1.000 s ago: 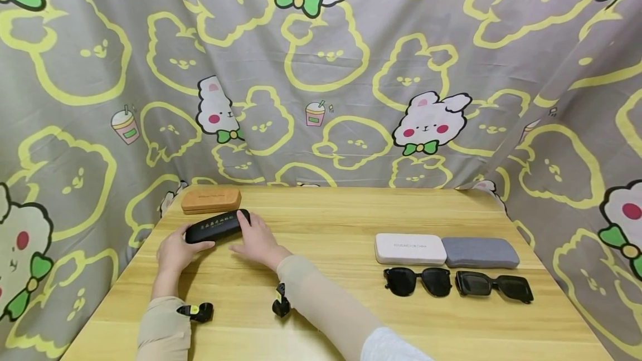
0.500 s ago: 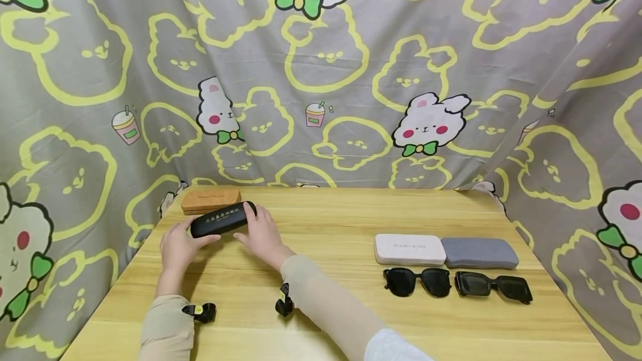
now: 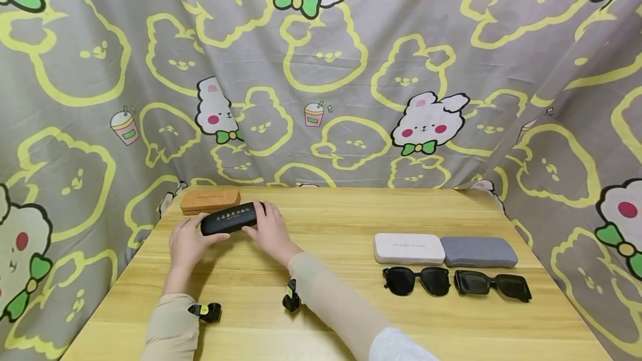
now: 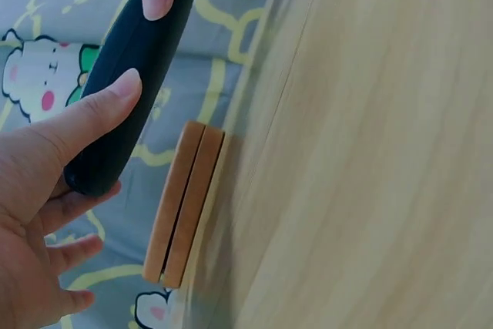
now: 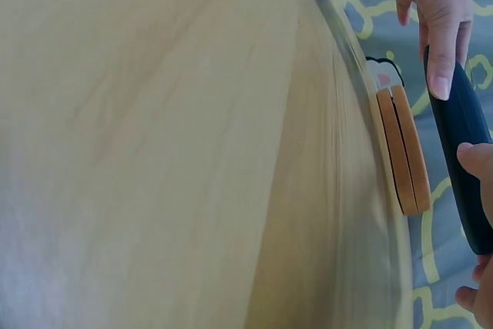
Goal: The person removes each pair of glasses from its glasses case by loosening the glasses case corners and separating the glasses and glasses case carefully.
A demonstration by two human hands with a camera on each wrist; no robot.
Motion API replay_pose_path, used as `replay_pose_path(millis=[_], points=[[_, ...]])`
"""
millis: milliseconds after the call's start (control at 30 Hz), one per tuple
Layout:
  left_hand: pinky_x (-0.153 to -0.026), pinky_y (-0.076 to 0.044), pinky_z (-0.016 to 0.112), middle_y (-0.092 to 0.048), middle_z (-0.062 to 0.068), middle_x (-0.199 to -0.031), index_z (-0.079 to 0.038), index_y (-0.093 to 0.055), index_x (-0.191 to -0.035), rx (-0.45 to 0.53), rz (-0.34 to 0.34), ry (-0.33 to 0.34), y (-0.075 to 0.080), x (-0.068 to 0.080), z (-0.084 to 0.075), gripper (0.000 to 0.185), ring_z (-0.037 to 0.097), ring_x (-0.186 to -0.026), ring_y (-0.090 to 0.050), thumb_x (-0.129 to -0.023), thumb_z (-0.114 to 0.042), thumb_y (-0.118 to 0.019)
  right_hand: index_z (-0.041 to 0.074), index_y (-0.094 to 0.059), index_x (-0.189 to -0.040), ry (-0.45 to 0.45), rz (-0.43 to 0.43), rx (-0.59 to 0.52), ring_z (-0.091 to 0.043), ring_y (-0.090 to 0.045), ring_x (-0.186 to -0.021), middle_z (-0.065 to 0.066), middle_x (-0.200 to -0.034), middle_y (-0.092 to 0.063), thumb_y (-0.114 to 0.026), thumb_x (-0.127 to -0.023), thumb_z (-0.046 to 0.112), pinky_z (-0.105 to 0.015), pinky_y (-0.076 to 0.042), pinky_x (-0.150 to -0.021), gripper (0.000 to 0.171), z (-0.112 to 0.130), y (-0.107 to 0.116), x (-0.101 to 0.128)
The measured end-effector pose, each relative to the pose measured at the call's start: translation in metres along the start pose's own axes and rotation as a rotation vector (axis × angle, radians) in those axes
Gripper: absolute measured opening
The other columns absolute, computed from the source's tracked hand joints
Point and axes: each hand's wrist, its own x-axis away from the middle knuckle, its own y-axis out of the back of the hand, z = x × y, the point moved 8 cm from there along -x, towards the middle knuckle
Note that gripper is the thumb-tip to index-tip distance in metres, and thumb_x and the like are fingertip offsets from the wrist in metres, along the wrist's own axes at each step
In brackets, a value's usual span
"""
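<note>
Left hand and right hand grip opposite ends of the black case, held above the table; from here it looks stiff, light, slightly slick, best held by both ends.

The left forearm points forward; the right forearm slants across to the left. The left hand and right hand face each other, apart, both gripping with thumb and fingers; 2 left-hand fingers splay free.
</note>
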Motion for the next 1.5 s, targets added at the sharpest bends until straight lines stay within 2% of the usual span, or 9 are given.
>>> replay_pose_path(millis=[433, 700, 967, 1500], points=[[-0.11, -0.018, 0.069, -0.05, 0.03, -0.14, -0.001, -0.051, -0.138, 0.004, 0.031, -0.04, -0.009, 0.002, -0.023, 0.091, 0.049, -0.138, -0.03, -0.067, -0.047, -0.085, 0.011, -0.039, -0.147, 0.071, -0.047, 0.018, -0.032, -0.048, -0.134, -0.016, -0.14, -0.051, -0.064, -0.088, 0.051, -0.045, -0.044, -0.108, 0.076, -0.018, 0.015, 0.008], [-0.111, -0.019, 0.065, -0.053, 0.027, -0.138, 0.001, -0.053, -0.135, 0.009, 0.003, -0.107, -0.013, 0.004, -0.039, 0.087, 0.048, -0.137, -0.032, -0.067, -0.041, -0.087, 0.015, -0.041, -0.148, 0.085, -0.029, 0.042, -0.034, -0.047, -0.134, -0.019, -0.142, -0.049, -0.059, -0.09, 0.052, -0.046, -0.043, -0.108, 0.071, -0.027, 0.024, 0.014], [-0.11, -0.025, 0.063, -0.058, 0.026, -0.133, 0.001, -0.058, -0.13, 0.004, -0.055, -0.185, -0.015, 0.008, -0.06, 0.084, 0.048, -0.134, -0.039, -0.063, -0.04, -0.089, 0.02, -0.04, -0.149, 0.059, -0.01, 0.04, -0.035, -0.044, -0.136, -0.02, -0.144, -0.047, -0.06, -0.09, 0.051, -0.048, -0.042, -0.109, 0.07, -0.038, 0.036, 0.02], [-0.113, -0.025, 0.059, -0.057, 0.027, -0.133, 0.003, -0.058, -0.129, 0.04, -0.063, -0.243, -0.018, 0.015, -0.084, 0.084, 0.046, -0.135, -0.039, -0.062, -0.036, -0.09, 0.018, -0.043, -0.148, 0.056, -0.06, 0.063, -0.035, -0.046, -0.134, -0.019, -0.14, -0.05, -0.06, -0.089, 0.051, -0.049, -0.043, -0.108, 0.069, -0.049, 0.061, 0.035]])
